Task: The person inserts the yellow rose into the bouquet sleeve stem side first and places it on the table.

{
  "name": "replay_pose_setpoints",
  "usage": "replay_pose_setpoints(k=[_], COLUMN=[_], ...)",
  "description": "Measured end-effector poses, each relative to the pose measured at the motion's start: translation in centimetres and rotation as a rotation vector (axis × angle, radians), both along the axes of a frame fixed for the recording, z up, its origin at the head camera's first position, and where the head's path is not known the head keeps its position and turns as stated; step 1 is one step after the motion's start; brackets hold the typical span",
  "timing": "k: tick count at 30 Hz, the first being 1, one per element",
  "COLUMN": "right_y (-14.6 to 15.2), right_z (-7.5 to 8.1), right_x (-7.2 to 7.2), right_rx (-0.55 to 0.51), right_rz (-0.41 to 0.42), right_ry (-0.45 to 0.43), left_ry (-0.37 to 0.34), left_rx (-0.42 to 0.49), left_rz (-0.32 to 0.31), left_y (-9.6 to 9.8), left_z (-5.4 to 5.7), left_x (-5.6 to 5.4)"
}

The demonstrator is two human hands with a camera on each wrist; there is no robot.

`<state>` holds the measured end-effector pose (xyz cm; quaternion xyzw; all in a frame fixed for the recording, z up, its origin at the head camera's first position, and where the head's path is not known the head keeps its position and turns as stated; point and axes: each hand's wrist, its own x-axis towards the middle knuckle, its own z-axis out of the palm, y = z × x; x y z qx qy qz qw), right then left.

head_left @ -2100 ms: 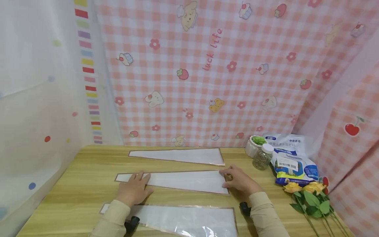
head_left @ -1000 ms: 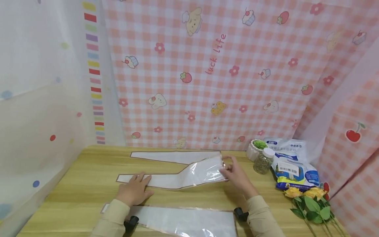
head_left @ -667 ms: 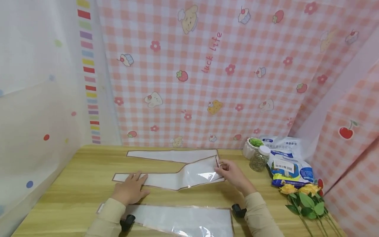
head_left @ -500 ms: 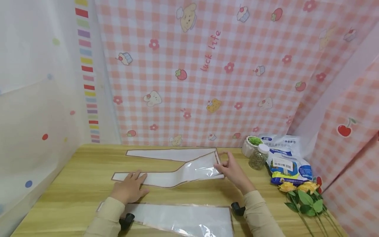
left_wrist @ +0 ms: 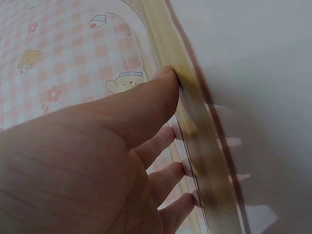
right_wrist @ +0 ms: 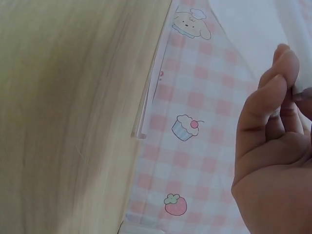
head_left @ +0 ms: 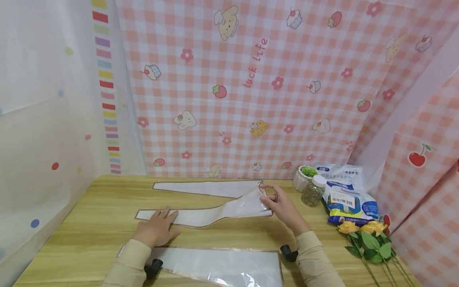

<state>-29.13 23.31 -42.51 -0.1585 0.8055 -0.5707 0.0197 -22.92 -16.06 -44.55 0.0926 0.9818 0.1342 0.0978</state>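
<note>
In the head view, the middle tapered plastic sleeve (head_left: 201, 217), white with a thin brown border, has its narrow end on the table. My left hand (head_left: 156, 228) rests on that narrow part, fingers spread. My right hand (head_left: 283, 205) pinches the wide end, which is raised off the table and curled. In the right wrist view, the right hand (right_wrist: 278, 131) has fingertips and thumb together at the sleeve's edge (right_wrist: 290, 29). The left wrist view shows the left hand (left_wrist: 112, 126) with fingertips along a sleeve edge. A second sleeve (head_left: 201, 187) lies behind, partly overlapped by the raised end.
A wider sleeve (head_left: 218, 263) lies flat near the front of the wooden table (head_left: 86, 223). At the right stand a white pot (head_left: 300, 181) with greenery and a lidded glass jar (head_left: 313, 193). Plastic packets (head_left: 353, 207) and yellow roses (head_left: 373, 229) lie beyond my right arm.
My right hand has lifted the middle sleeve's wide end from the table. Over the last half second that end has twisted and curled more. My left hand stays on the narrow part.
</note>
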Motion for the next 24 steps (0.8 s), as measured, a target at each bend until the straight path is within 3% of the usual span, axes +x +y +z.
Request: replay_pose_setpoints(k=[7,19,24], right_y=[0.39,0.94,0.77], right_z=[-0.04,-0.14,-0.24], right_x=[0.36,0.72,0.54], right_rx=[0.030,-0.138,-0.153], right_rz=[0.095,0.337,0.406], right_ry=[-0.038,-0.164,-0.226], left_ry=[-0.011,0.006,0.007], left_rx=[0.004,-0.003,0.002], left_rz=[-0.009,-0.016,-0.010], left_y=[-0.07,0.10,-0.18], left_z=[-0.21,0.01,0.09], left_x=[0.12,0.21,0.18])
